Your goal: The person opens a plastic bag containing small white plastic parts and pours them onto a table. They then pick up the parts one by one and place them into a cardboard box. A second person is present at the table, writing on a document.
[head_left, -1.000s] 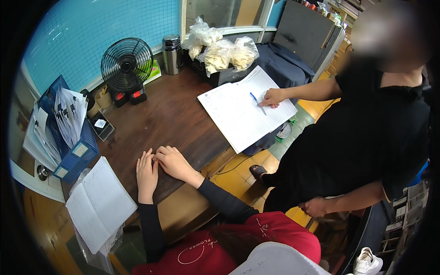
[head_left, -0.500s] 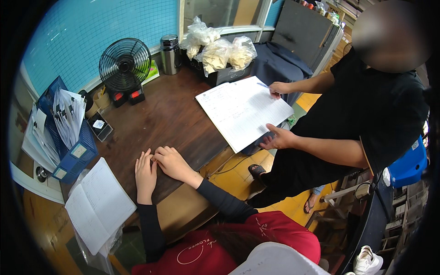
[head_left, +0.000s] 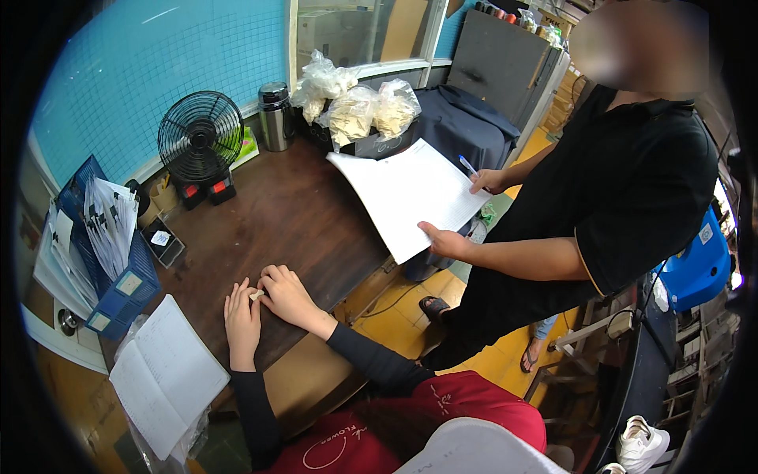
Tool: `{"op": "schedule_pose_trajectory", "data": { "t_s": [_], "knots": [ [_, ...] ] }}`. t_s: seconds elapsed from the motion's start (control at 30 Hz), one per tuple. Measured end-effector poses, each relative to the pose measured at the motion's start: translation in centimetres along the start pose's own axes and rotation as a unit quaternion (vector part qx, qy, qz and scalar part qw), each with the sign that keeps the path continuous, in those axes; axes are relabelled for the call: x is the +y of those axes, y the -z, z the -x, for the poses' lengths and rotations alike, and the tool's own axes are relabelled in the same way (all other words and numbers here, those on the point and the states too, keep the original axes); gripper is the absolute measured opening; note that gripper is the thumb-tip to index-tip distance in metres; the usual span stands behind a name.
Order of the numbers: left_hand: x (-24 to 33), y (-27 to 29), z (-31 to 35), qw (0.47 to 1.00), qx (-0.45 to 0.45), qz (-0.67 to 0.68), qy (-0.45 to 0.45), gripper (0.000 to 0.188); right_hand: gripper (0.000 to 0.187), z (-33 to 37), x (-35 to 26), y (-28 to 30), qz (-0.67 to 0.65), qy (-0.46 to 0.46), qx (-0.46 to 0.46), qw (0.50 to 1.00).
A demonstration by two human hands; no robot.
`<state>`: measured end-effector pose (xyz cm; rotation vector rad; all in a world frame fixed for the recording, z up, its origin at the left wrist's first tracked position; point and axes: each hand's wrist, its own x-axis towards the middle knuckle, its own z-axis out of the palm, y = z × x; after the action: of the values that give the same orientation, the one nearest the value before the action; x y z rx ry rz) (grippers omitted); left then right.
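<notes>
On the dark wooden table, my left hand (head_left: 243, 317) lies with its fingers stretched out, near the table's front edge. Close on its right is my right hand (head_left: 290, 299), fingers bent and tips almost at the left hand. A small cream-coloured piece (head_left: 257, 295) shows between the two, at my right fingertips; its kind is too small to make out. Across the table's right corner, a person in black holds a large open ledger (head_left: 414, 193) by its right side. A blue pen (head_left: 467, 164) is in that person's farther hand.
An open notebook (head_left: 170, 371) lies at the left table edge, beside a blue file holder (head_left: 126, 292) full of papers. A black fan (head_left: 200, 138), a steel flask (head_left: 275, 118) and plastic bags of pale pieces (head_left: 353, 114) stand along the back.
The person in black has taken hold of the ledger's near edge and tilts it up off the table. Between my hands the small cream-coloured piece has come into sight.
</notes>
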<state>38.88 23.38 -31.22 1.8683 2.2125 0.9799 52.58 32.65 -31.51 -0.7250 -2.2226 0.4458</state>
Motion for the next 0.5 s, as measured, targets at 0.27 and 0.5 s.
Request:
{"op": "schedule_pose_trajectory", "data": {
  "t_s": [0.27,0.5],
  "knots": [
    [-0.17,-0.22,0.08,1.0,0.018,-0.009,-0.019,0.018,0.019,-0.06,0.42,-0.31,-0.003,0.016,0.004,1.0],
    [-0.28,-0.16,0.22,0.999,0.009,-0.031,-0.019,0.02,0.018,-0.17,0.22,0.15,-0.028,-0.019,-0.026,0.999]
  ]
}}
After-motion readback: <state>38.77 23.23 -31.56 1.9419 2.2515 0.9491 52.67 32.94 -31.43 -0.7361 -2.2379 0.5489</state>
